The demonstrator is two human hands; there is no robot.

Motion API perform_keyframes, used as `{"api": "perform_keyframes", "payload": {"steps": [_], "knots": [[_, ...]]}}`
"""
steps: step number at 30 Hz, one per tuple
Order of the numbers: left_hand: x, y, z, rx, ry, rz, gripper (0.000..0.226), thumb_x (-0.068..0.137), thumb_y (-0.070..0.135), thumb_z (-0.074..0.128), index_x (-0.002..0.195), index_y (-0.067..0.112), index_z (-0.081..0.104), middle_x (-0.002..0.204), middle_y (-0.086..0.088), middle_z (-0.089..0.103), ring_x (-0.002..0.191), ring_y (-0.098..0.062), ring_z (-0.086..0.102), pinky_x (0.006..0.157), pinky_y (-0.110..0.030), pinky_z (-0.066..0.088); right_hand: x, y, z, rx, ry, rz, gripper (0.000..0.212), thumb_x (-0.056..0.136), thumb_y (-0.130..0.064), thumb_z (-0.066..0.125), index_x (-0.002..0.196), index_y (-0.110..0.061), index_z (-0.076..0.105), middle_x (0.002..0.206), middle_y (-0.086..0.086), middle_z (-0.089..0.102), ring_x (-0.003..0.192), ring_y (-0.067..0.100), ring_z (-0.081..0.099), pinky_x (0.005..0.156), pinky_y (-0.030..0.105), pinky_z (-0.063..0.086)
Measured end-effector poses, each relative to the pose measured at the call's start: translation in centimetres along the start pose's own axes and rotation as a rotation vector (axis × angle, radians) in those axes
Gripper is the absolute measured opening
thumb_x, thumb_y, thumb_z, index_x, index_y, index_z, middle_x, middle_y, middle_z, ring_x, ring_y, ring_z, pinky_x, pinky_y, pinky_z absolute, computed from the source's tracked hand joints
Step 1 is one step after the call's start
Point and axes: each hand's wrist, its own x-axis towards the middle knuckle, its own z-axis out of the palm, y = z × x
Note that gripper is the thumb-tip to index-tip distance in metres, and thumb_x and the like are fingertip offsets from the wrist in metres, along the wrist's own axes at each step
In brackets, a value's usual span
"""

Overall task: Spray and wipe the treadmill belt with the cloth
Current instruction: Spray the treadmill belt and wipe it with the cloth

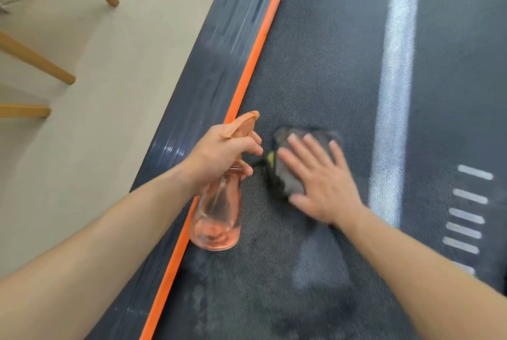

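Fingers (247, 145) of left hand (219, 156) curled round the neck of the spray bottle (218, 219); its base overlaps the orange edge strip (255, 46) in my view. I make out the cloth (288, 178) blurred, largely hidden under right hand (321, 180), whose fingers lie spread flat, pressing it onto the treadmill belt (329, 65). I cannot tell whether a finger is on the trigger.

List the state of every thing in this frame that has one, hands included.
spray bottle, held tilted, only a little liquid at the bottom.
left hand, grips the bottle's neck below the trigger.
treadmill belt, pale smeared patches on the near part, possibly damp.
cloth, folded, pressed flat on the belt.
right hand, fingers straight, pressing on the cloth.
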Motion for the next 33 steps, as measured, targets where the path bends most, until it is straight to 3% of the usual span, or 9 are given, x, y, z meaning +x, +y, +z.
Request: {"api": "perform_keyframes", "payload": {"steps": [3,5,9,12,16,21,24,29,33], "knots": [[0.3,-0.2,0.7,0.016,-0.035,0.014,0.048,0.069,0.019,0.068,0.116,0.026,0.069,0.097,-0.009,0.069,0.046,-0.021,0.058,0.050,-0.027,0.049,3.1,2.8,-1.2,0.088,0.046,0.414,0.085,0.081,-0.062,0.039,0.160,-0.032,0.027,0.170,-0.001,0.019,0.157,0.025,0.017,0.123,0.058,0.006],[0.6,-0.4,1.0,0.049,-0.030,0.003,0.042,0.068,0.021,0.069,0.110,0.018,0.072,0.097,-0.011,0.070,0.048,-0.024,0.059,0.055,-0.028,0.050,1.6,0.5,-0.6,0.086,0.071,0.510,0.086,0.084,-0.061,0.036,0.162,-0.028,0.024,0.171,0.002,0.015,0.158,0.028,0.013,0.123,0.060,0.004],[1.3,-0.6,1.4,0.085,-0.008,-0.037,0.052,0.066,0.020,0.070,0.112,-0.003,0.067,0.097,-0.017,0.068,0.046,-0.023,0.057,0.052,-0.027,0.049,-6.5,-7.4,1.3,0.079,-0.007,0.131,0.099,0.073,-0.062,0.054,0.161,-0.028,0.026,0.172,0.002,0.008,0.158,0.028,0.010,0.123,0.061,0.009],[1.5,-0.9,1.4,0.086,-0.002,-0.035,0.052,0.066,0.021,0.070,0.111,-0.004,0.067,0.096,-0.017,0.067,0.048,-0.024,0.058,0.055,-0.029,0.049,-7.3,-6.3,1.9,0.075,0.008,-0.095,0.099,0.069,-0.065,0.056,0.159,-0.033,0.031,0.171,-0.002,0.014,0.157,0.024,0.015,0.123,0.059,0.012],[1.6,-1.8,1.4,0.107,-0.006,-0.062,0.050,0.064,0.020,0.070,0.107,-0.004,0.067,0.095,-0.017,0.068,0.046,-0.024,0.058,0.053,-0.027,0.049,-2.2,-1.8,0.8,0.057,0.051,0.139,0.092,0.069,-0.061,0.046,0.157,-0.032,0.037,0.169,0.000,0.022,0.155,0.026,0.024,0.121,0.060,0.016],[0.9,-2.2,3.0,0.131,-0.037,-0.057,0.043,0.065,0.021,0.068,0.101,-0.002,0.068,0.095,-0.015,0.070,0.047,-0.023,0.060,0.052,-0.027,0.050,-0.1,1.0,-0.2,0.120,0.068,0.553,0.082,0.086,-0.061,0.035,0.162,-0.032,0.023,0.172,-0.002,0.014,0.158,0.025,0.011,0.125,0.058,0.005],[0.4,-2.5,4.4,0.088,-0.053,-0.037,0.037,0.067,0.017,0.068,0.103,0.010,0.070,0.095,-0.015,0.069,0.055,-0.026,0.061,0.052,-0.029,0.048,-5.6,-3.8,0.9,0.133,0.055,0.554,0.089,0.083,-0.060,0.040,0.163,-0.028,0.021,0.172,0.002,0.010,0.159,0.027,0.007,0.124,0.060,0.004],[-0.4,-3.1,7.2,0.134,-0.159,-0.001,0.034,0.068,0.013,0.069,0.102,0.005,0.071,0.090,-0.015,0.070,0.074,-0.025,0.062,0.046,-0.028,0.050,-14.0,-7.0,2.2,0.154,-0.035,0.239,0.094,0.074,-0.064,0.050,0.160,-0.033,0.029,0.172,-0.001,0.013,0.158,0.025,0.015,0.117,0.063,0.021],[-0.2,-3.5,8.6,0.256,-0.217,0.015,0.048,0.052,0.036,0.074,0.097,0.020,0.074,0.090,-0.009,0.074,0.069,-0.034,0.066,0.064,-0.039,0.052,-10.5,0.0,1.3,0.161,0.000,0.576,0.090,0.077,-0.064,0.037,0.160,-0.032,0.027,0.171,0.001,0.018,0.155,0.027,0.024,0.121,0.064,0.014]]}}
